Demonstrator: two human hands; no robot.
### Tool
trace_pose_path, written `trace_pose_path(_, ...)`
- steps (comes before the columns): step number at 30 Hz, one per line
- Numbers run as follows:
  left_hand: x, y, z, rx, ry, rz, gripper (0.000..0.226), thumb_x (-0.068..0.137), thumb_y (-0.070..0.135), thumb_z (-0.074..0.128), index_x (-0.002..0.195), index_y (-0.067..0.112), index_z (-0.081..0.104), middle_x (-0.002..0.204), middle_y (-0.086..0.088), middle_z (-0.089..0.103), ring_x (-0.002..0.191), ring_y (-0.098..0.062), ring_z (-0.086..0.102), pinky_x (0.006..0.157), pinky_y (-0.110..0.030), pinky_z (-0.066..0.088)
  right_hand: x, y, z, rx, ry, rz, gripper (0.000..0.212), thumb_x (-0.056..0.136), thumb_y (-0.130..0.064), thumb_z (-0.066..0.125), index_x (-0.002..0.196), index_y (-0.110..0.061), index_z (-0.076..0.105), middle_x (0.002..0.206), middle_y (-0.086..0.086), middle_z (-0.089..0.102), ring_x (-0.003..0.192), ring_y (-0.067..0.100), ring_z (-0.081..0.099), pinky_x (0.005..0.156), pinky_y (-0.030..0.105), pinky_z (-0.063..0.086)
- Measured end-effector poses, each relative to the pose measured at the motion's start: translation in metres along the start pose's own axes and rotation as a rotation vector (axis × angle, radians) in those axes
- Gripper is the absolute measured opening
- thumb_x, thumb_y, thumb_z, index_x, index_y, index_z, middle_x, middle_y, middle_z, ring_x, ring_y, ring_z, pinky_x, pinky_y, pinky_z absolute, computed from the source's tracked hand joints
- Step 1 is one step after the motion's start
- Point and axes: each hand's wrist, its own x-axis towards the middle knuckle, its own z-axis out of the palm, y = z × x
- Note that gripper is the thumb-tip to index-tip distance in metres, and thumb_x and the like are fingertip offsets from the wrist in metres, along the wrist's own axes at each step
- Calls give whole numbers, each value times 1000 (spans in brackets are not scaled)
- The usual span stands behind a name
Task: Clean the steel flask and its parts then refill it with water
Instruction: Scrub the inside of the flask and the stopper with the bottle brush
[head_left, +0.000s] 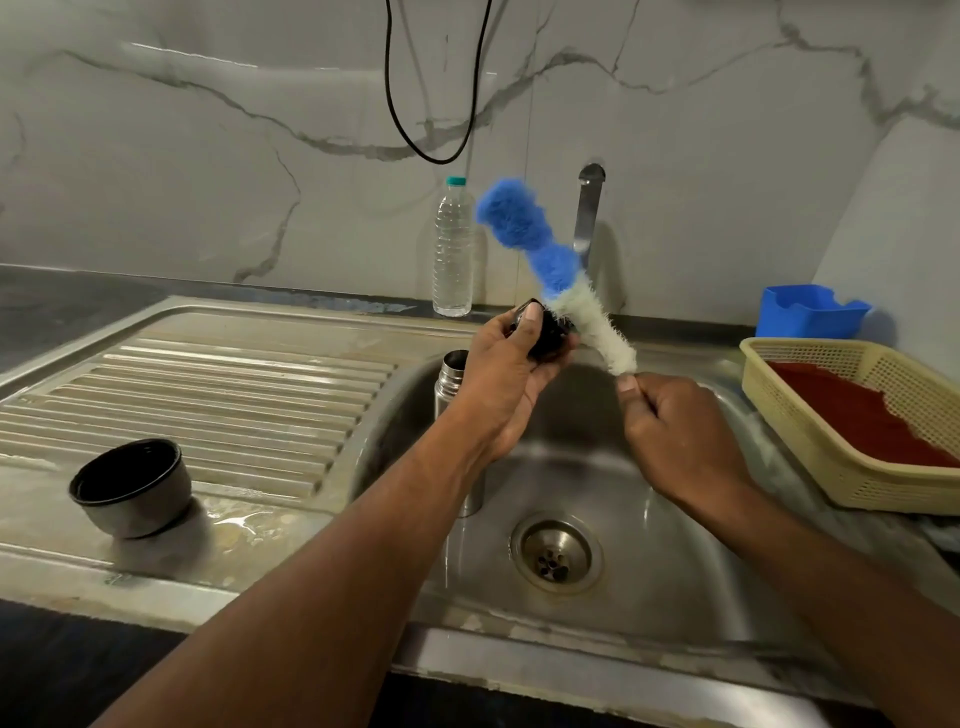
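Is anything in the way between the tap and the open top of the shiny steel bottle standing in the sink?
Yes. The left hand, holding a small black stopper, and the blue-and-white bottle brush sit between the steel tap and the open mouth of the steel flask.

Blue-and-white brush (556, 275), black stopper (545, 338), cream basket (810, 431), grey-veined marble wall (208, 130).
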Motion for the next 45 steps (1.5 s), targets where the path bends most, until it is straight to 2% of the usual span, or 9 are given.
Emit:
trace_pose_path(7, 1, 7, -5, -109, 23, 25, 27, 111, 22, 48, 118, 1, 63, 111, -14, 74, 104, -27, 71, 104, -47, 56, -2, -2, 1, -12, -40, 2, 48, 108, -34, 47, 63, -19, 53, 57, -1, 54, 55, 18, 53, 56, 31, 35)
trace_pose_path(14, 2, 9, -6, -129, 64, 26, 40, 111, 33, 45, 133, 2, 58, 121, -16, 71, 107, -25, 70, 96, -42, 59, -2, 2, 3, 19, -69, 22, 49, 108, -33, 48, 61, -19, 50, 54, -1, 50, 51, 18, 48, 54, 32, 37)
trace_pose_path(21, 2, 7, -7, 107, 61, 46, 48, 104, 44, 57, 138, 11, 56, 124, -4, 75, 106, -16, 72, 73, -34, 43, -2, -2, -1, 21, 6, -11, 46, 108, -34, 46, 65, -19, 53, 57, -1, 53, 54, 18, 51, 53, 30, 34)
trace_pose_path(25, 2, 11, -8, 12, 33, 43, 46, 95, 27, 71, 134, 9, 57, 115, -8, 74, 100, -21, 72, 73, -31, 50, 4, 7, -5, -94, -80, 119, 44, 110, -36, 45, 71, -21, 58, 66, 2, 59, 62, 18, 57, 56, 30, 36)
trace_pose_path(29, -3, 18, -8, 41, -77, 46, 55, 88, -1, 77, 140, 2, 56, 120, -17, 72, 110, -31, 72, 86, -34, 61, 14, 17, -10, -55, 1, 108, 48, 109, -39, 44, 68, -19, 59, 66, 5, 61, 63, 24, 59, 60, 34, 44)
trace_pose_path(32, -13, 25, -11, 284, -188, 20, 46, 84, -7, 77, 129, 0, 67, 126, -23, 72, 113, -32, 72, 91, -34, 62, 17, 20, -11, -61, 19, 146, 52, 109, -38, 43, 63, -16, 56, 64, 5, 59, 65, 28, 58, 62, 36, 41)
trace_pose_path(36, -27, 34, -18, 925, -318, -76, 42, 73, 5, 92, 113, 7, 78, 111, -11, 78, 106, -27, 75, 93, -40, 63, 14, 17, -16, -24, 7, 201, 55, 108, -38, 45, 59, -15, 50, 59, 2, 54, 60, 24, 53, 57, 33, 33)
trace_pose_path(40, -36, 33, -23, 1510, -453, -392, 40, 68, 20, 97, 104, 16, 78, 101, -2, 79, 91, -22, 75, 76, -34, 62, 13, 11, -16, -35, -23, 215, 53, 109, -41, 43, 63, -17, 53, 65, 1, 58, 63, 18, 54, 56, 31, 31)
trace_pose_path(45, -40, -1, -24, 2060, -460, -673, 48, 62, 29, 101, 94, 11, 69, 88, -5, 70, 70, -22, 71, 53, -31, 58, 11, 5, -16, -40, -36, 218, 54, 108, -41, 43, 62, -17, 52, 66, 0, 58, 63, 16, 52, 54, 28, 30)
